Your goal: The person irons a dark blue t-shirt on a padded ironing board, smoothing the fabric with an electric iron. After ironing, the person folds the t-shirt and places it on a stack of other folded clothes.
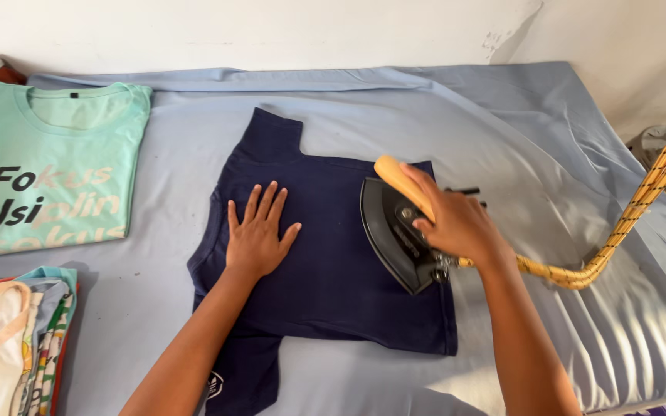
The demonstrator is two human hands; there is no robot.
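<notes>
Left hand point(258, 235) flat, released, on navy shirt point(325, 270), right hand point(456, 223) grasping iron point(395, 231) near shirt's right edge, open sheet point(549, 154) beyond

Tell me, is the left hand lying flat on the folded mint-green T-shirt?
No, the left hand lies flat with spread fingers on the dark navy cotton T-shirt, while the mint-green T-shirt sits apart at the left.

Folded mint-green T-shirt point(55, 166) far left — stack of colourful clothes point(17, 339) below it
</notes>
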